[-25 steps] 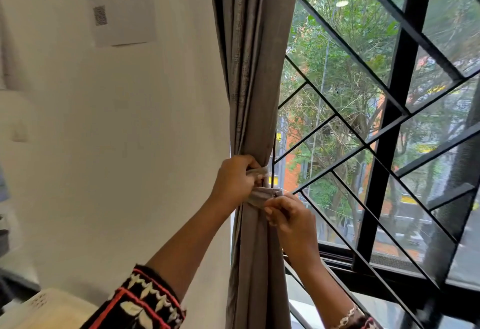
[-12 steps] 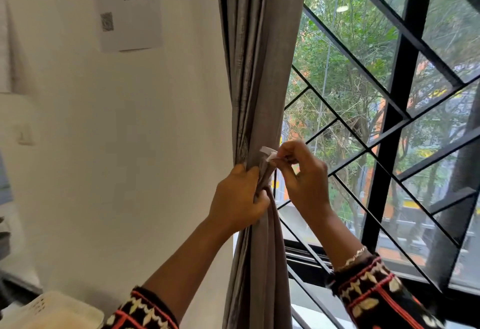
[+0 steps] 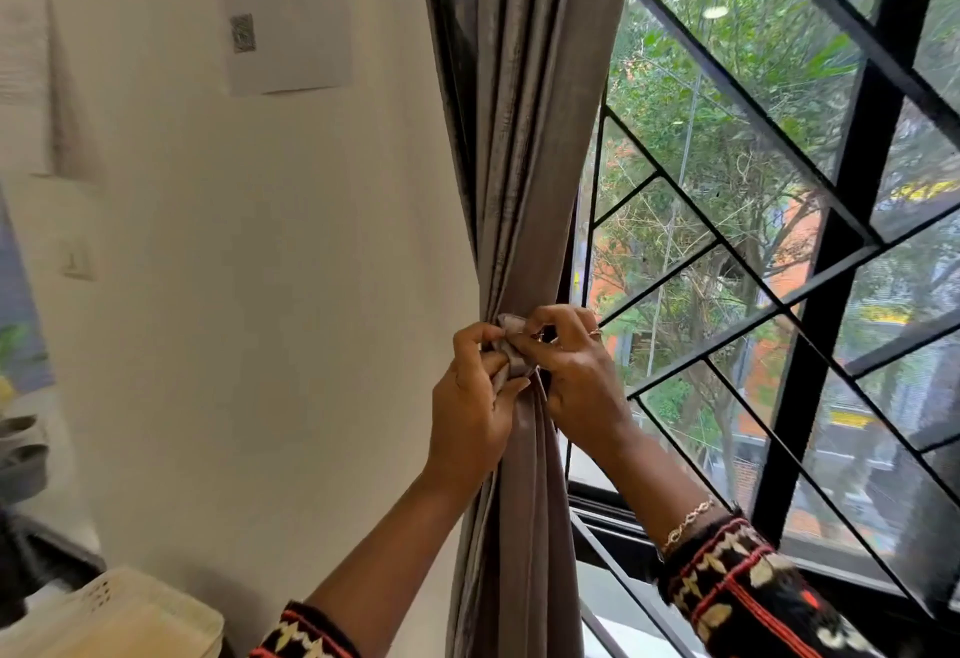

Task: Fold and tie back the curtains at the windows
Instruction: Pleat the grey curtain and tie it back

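Observation:
A grey curtain (image 3: 524, 164) hangs gathered into a narrow bundle at the window's left edge. A paler grey tie-back strip (image 3: 511, 345) wraps the bundle at its waist. My left hand (image 3: 475, 408) grips the bundle from the left and pinches one end of the strip. My right hand (image 3: 576, 377) pinches the other end from the right, fingers curled over the knot area. The two hands nearly touch. Most of the strip is hidden under my fingers.
The window (image 3: 779, 242) with black diagonal bars (image 3: 810, 345) fills the right side, trees outside. A white wall (image 3: 260, 294) with taped papers (image 3: 285, 13) lies to the left. A pale perforated basket (image 3: 119, 616) sits at the bottom left.
My right hand has come down and leftward from its raised spot, bringing the strip end to the bundle's waist beside my left hand. My left hand kept its hold on the curtain.

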Tool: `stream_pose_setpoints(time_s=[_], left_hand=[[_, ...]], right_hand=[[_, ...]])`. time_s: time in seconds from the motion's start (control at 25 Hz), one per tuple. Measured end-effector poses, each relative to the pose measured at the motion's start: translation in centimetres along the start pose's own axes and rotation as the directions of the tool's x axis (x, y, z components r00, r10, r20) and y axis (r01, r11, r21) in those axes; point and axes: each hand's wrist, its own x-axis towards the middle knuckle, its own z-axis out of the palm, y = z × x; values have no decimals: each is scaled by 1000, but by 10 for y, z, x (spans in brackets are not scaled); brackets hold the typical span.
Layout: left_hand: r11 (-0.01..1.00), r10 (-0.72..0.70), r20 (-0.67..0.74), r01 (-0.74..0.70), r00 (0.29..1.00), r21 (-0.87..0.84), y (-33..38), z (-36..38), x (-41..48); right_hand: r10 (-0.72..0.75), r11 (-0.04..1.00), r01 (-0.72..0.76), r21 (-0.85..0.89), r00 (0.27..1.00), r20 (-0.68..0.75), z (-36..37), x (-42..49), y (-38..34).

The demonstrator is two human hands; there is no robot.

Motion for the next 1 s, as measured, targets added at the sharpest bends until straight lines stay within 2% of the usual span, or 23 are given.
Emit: stream_pose_setpoints(time_s=[0.24, 0.44, 0.6, 0.72, 0.76, 0.8, 0.84, 0.92, 1.0], left_hand=[[989, -30, -45, 36, 999, 144, -15, 1, 0], [945, -1, 26, -8, 1000, 328, -16, 7, 4], [894, 61, 108, -102, 992, 437, -12, 7, 7], [900, -58, 159, -17, 986, 436, -4, 3, 14], [893, -109, 178, 18, 978, 449, -3, 2, 17], [880, -153, 198, 43, 968, 472, -3, 0, 20], [866, -198, 220, 66, 955, 495, -3, -3, 23], [853, -283, 266, 114, 922, 510, -2, -6, 29], [842, -359, 314, 160, 879, 515, -1, -6, 33]], right_hand=[[20, 989, 4, -149, 987, 158, 5, -5, -2], [25, 944, 83, -318, 947, 320, 4, -1, 7], [31, 934, 118, -337, 914, 405, 3, 0, 14], [30, 953, 98, -287, 911, 411, 3, -3, 17], [35, 973, 55, -225, 925, 378, 3, -7, 16], [97, 991, -59, -120, 933, 346, 1, -11, 12], [214, 972, -233, 21, 924, 317, -3, -16, 8], [462, 803, -517, 296, 854, 240, -11, -29, -5], [645, 535, -690, 487, 706, 291, -14, -45, -22]])
